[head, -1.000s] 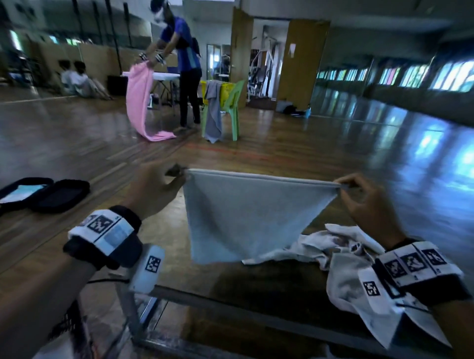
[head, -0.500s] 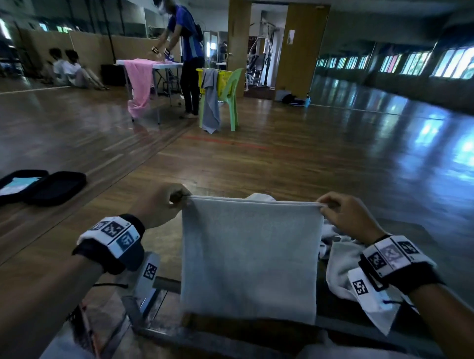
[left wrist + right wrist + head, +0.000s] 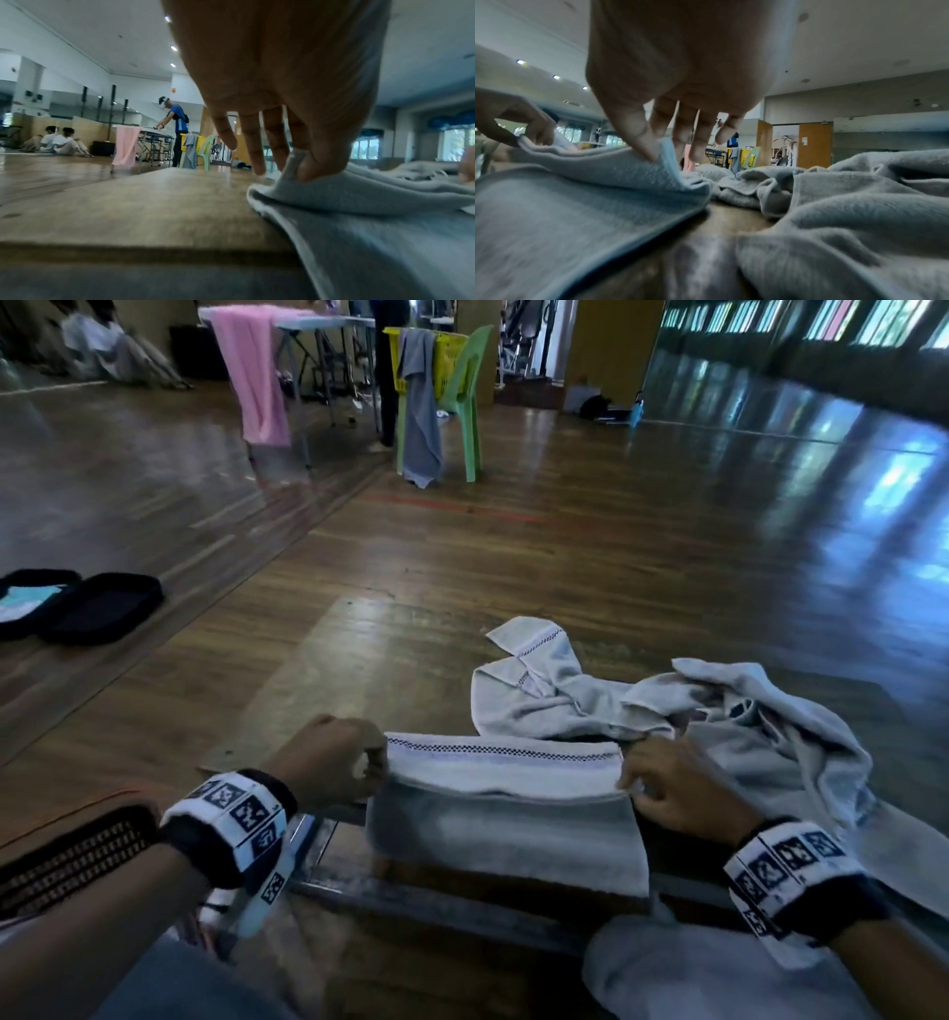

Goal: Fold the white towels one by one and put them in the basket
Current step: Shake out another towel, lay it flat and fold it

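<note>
A white towel (image 3: 506, 773) with a checkered border stripe stretches between my hands at the near edge of the brown table (image 3: 354, 675). Its upper strip lies over the tabletop and its lower part (image 3: 508, 839) drapes over the front edge. My left hand (image 3: 377, 765) pinches the left corner between thumb and forefinger (image 3: 295, 162). My right hand (image 3: 629, 780) pinches the right corner (image 3: 662, 151). A heap of crumpled white towels (image 3: 693, 711) lies just behind and to the right of my right hand, and fills the right wrist view (image 3: 859, 192).
A dark lattice-walled container (image 3: 67, 860) shows at the lower left beside my left forearm. An open black case (image 3: 77, 606) lies on the wooden floor to the left. Far off stand a green chair (image 3: 462, 397), a table with a pink cloth (image 3: 254, 372) and a person.
The towel hung in the air between my raised hands. Both hands have come down and closer together, and the towel now rests on the table's near edge.
</note>
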Action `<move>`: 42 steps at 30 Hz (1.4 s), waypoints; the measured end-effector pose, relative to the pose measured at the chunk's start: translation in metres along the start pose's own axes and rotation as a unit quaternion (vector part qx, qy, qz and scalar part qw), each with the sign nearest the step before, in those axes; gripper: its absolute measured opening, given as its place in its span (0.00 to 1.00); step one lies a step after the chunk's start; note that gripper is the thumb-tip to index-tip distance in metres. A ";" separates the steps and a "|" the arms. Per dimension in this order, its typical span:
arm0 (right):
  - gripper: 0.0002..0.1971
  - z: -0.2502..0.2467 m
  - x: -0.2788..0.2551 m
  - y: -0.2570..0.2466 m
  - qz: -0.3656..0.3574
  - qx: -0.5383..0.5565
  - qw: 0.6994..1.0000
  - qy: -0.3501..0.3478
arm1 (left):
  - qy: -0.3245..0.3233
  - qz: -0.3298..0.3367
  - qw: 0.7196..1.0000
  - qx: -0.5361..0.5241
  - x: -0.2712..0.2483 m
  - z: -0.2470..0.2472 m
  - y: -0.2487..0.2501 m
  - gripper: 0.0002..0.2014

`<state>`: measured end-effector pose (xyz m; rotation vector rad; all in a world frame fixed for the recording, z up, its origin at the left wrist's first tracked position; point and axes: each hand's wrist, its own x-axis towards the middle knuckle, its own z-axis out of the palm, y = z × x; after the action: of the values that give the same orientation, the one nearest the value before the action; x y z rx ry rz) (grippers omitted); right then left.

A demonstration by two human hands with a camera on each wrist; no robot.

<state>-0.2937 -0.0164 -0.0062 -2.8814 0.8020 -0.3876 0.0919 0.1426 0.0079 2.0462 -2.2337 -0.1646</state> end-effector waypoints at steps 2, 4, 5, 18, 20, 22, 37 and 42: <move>0.09 0.013 -0.008 0.001 -0.016 -0.037 0.998 -0.053 | -0.045 -0.004 0.997 0.057 -0.004 0.012 0.006 0.05; 0.09 0.021 -0.011 0.002 -0.022 -0.056 0.995 -0.076 | -0.074 -0.010 0.990 0.119 -0.005 0.021 0.011 0.09; 0.10 0.023 -0.011 0.001 -0.018 -0.061 0.994 -0.084 | -0.077 -0.015 0.988 0.135 -0.005 0.024 0.012 0.10; 0.08 0.012 0.064 0.015 0.104 -0.104 0.977 -0.152 | -0.019 -0.088 0.992 0.083 0.051 0.023 -0.001 0.09; 0.07 0.013 0.061 0.017 0.106 -0.093 0.980 -0.141 | -0.011 -0.089 0.993 0.070 0.052 0.022 -0.004 0.09; 0.06 0.015 0.053 0.021 0.107 -0.073 0.985 -0.114 | 0.016 -0.080 0.995 0.054 0.049 0.020 -0.005 0.08; 0.12 0.022 0.033 -0.026 0.036 -0.062 0.995 -0.076 | 0.070 -0.191 0.977 -0.061 0.000 0.046 0.004 0.10; 0.16 0.034 0.060 -0.077 -0.032 -0.047 0.989 -0.135 | 0.054 -0.234 0.963 -0.121 -0.005 0.053 0.009 0.07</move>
<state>-0.1970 0.0197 -0.0114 -2.9623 0.6995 0.0367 0.0755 0.1489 -0.0435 2.3346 -1.5442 -0.3357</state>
